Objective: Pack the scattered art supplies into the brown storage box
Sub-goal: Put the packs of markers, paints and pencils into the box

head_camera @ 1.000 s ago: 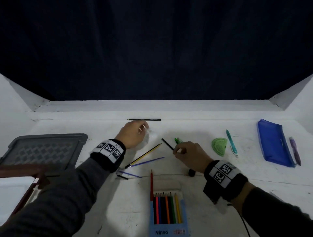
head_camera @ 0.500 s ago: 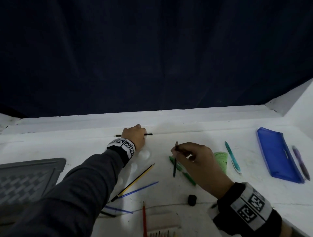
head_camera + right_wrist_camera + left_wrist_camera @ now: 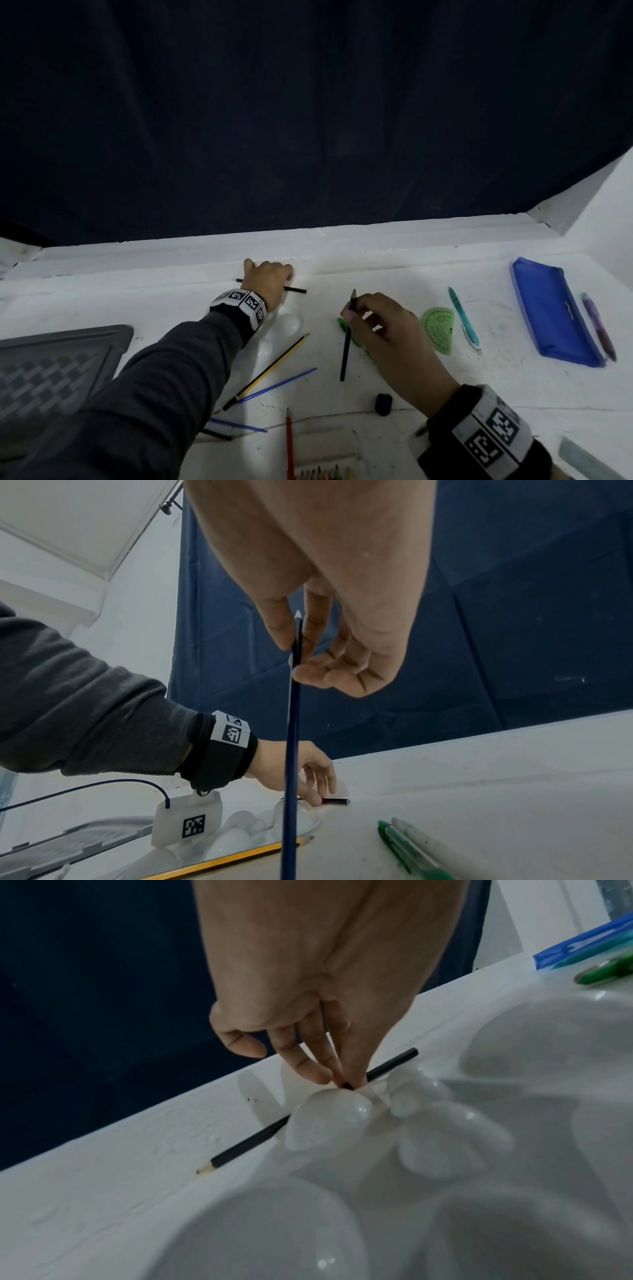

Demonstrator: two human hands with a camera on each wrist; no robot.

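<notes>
At the back ledge my left hand (image 3: 270, 279) pinches a black pencil (image 3: 296, 290) between thumb and fingertips; the pencil (image 3: 246, 1144) still lies on the table. The left wrist view shows that pinch from under the left hand (image 3: 344, 1079), with the little finger curled apart. My right hand (image 3: 352, 308) pinches a dark blue pencil (image 3: 346, 346) near its sharpened tip, which points up, so the shaft hangs toward the table. In the right wrist view the right hand (image 3: 298, 653) holds that pencil (image 3: 293, 750). The brown box is out of view.
A white paint palette (image 3: 289, 323) lies under my left wrist. Around it are a yellow-black pencil (image 3: 270, 368), thin blue sticks (image 3: 281, 383), a green marker (image 3: 342, 323), a black eraser (image 3: 383, 404) and a red pencil (image 3: 289, 442). Right: protractor (image 3: 438, 329), teal pen (image 3: 464, 318), blue pouch (image 3: 551, 311), purple pen (image 3: 597, 329). Grey lid (image 3: 51, 370) at left.
My left hand reached back to the black pencil and pinched it; its right end swung nearer. My right hand lifted the dark blue pencil off the table, tip up. The view tilted upward.
</notes>
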